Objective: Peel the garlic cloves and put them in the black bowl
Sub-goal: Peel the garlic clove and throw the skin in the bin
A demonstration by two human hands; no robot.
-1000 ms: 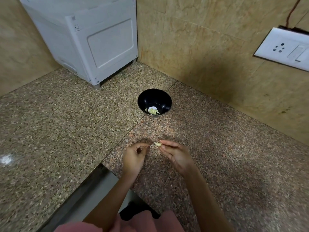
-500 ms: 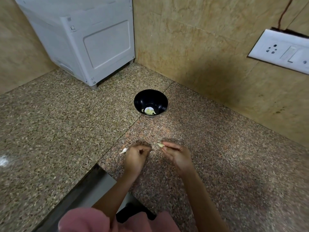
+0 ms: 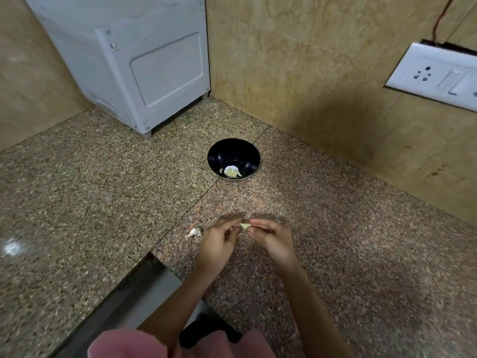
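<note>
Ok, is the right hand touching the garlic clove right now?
Touching. The head view shows the right hand pinching the garlic clove between thumb and fingertip, with only its pale tip sticking out.

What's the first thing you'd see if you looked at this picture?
The left hand and right hand pinch a tiny garlic clove between them, low in the middle. Beyond them a black bowl stands on the speckled counter with pale peeled garlic inside. A scrap of peel lies beside the left hand.
</note>
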